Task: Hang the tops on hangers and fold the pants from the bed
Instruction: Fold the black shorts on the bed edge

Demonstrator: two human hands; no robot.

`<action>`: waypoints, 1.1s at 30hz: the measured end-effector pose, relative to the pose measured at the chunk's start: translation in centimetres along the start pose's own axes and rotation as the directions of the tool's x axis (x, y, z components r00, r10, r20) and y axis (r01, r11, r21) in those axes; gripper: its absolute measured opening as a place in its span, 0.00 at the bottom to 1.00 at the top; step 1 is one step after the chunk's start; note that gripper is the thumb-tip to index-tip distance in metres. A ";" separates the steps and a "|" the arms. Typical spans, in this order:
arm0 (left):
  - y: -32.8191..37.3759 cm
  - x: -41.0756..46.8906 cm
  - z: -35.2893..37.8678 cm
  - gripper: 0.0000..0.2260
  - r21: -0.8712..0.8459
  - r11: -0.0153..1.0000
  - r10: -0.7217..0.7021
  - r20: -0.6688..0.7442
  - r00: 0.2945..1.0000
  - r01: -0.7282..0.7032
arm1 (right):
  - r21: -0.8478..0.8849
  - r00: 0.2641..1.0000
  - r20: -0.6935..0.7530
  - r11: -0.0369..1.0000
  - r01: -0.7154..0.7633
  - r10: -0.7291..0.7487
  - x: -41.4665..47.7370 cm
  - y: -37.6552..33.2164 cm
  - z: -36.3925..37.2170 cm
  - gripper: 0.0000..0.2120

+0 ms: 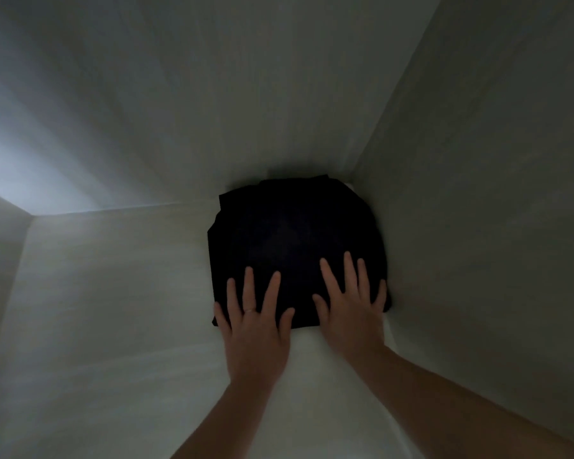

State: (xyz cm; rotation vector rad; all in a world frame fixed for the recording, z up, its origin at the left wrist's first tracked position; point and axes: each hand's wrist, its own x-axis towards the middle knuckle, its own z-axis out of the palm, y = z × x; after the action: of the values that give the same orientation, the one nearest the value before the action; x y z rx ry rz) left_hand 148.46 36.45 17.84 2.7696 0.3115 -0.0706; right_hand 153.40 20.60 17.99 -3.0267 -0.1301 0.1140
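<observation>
Stowing step, as I judge it. The folded dark garment (pixel 292 233), probably pants, lies on a pale shelf (pixel 113 293), in its back right corner near the side wall (pixel 478 226). My left hand (pixel 252 323) and right hand (pixel 352 306) rest flat on its near edge, fingers straight and spread, gripping nothing. Next move: lift both palms without dragging the folds. Dim light hides seams and layers; nothing outside this compartment shows.

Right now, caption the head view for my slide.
Left hand and right hand rest flat on a folded dark garment in a pale compartment's far right corner.
</observation>
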 end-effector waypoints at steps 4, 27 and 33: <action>-0.3 1.9 0.1 0.26 -0.012 1.000 0.013 0.027 1.000 -0.012 | 0.022 0.997 0.080 1.000 -0.001 -0.001 1.9 0.4 0.9 0.32; -1.1 -21.7 -9.9 0.30 0.044 0.980 -0.196 0.363 0.911 0.193 | 0.085 0.916 0.395 0.990 -0.114 0.071 -23.2 -0.7 -10.2 0.30; -0.3 -29.5 -14.0 0.30 0.078 0.983 -0.178 0.257 0.950 0.163 | 0.160 0.929 0.361 0.987 0.026 -0.083 -29.1 0.4 -14.2 0.29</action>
State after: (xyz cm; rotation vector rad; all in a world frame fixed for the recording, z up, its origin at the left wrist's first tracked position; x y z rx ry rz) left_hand 119.80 35.53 33.41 2.7374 0.4835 -0.4932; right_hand 125.63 16.13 34.01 -2.8110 -0.2248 0.6554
